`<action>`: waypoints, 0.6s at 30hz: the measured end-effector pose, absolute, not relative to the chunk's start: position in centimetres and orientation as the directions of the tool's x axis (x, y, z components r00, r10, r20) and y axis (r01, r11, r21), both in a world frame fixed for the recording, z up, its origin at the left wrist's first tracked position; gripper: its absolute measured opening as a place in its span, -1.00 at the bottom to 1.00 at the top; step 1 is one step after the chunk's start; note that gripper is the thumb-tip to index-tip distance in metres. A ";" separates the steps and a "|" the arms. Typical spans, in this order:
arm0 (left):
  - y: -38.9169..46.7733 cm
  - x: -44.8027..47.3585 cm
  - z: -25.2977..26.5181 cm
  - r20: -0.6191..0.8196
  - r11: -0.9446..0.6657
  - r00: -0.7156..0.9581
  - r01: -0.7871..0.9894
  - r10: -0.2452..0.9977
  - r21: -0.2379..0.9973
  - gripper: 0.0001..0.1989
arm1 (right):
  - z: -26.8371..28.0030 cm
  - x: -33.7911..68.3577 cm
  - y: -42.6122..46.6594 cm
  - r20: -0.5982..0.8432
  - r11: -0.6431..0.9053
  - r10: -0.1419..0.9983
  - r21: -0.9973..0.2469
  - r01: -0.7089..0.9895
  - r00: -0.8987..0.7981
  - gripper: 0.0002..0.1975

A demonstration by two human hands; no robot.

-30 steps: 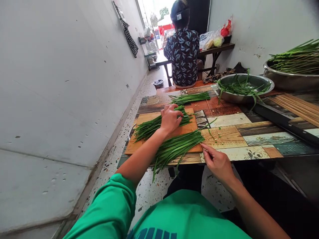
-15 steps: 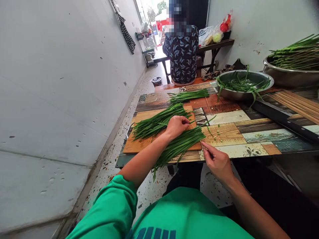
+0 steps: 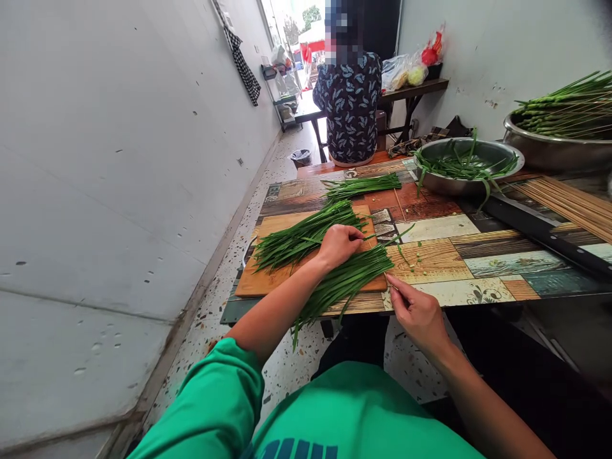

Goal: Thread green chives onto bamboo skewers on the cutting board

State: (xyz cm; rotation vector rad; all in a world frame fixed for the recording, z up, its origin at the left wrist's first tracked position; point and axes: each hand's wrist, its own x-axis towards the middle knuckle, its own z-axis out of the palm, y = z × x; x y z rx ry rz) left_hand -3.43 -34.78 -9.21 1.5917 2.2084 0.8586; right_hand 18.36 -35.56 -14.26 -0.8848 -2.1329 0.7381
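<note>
My left hand (image 3: pixel 340 244) is closed in a pinch above the wooden cutting board (image 3: pixel 258 284), with a bit of green leaf showing at the fingertips. Under and behind it lies a pile of garlic chives (image 3: pixel 299 236). A second bunch of garlic chives (image 3: pixel 351 277) lies in front, its leaves hanging over the table's near edge. At this bunch's right end, my right hand (image 3: pixel 419 313) pinches a thin bamboo skewer (image 3: pixel 386 278). Most of the skewer is hidden by the chives.
Another chive bunch (image 3: pixel 363 185) lies beyond the board. To the right are a metal bowl (image 3: pixel 466 185) with loose leaves, a knife (image 3: pixel 540 233), bamboo skewers (image 3: pixel 568 203) and a larger basin (image 3: pixel 554 148) of skewered greens. A person (image 3: pixel 351 108) sits ahead, back turned.
Both hands keep almost the same places and grips. The view has shifted very slightly; nothing else visibly moves.
</note>
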 end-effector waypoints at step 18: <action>-35.3 -6.6 -6.9 0.229 0.324 -0.375 0.917 0.898 0.233 -0.75 | -14.6 18.2 -35.2 0.380 0.611 0.756 -0.702 0.366 -0.532 -0.63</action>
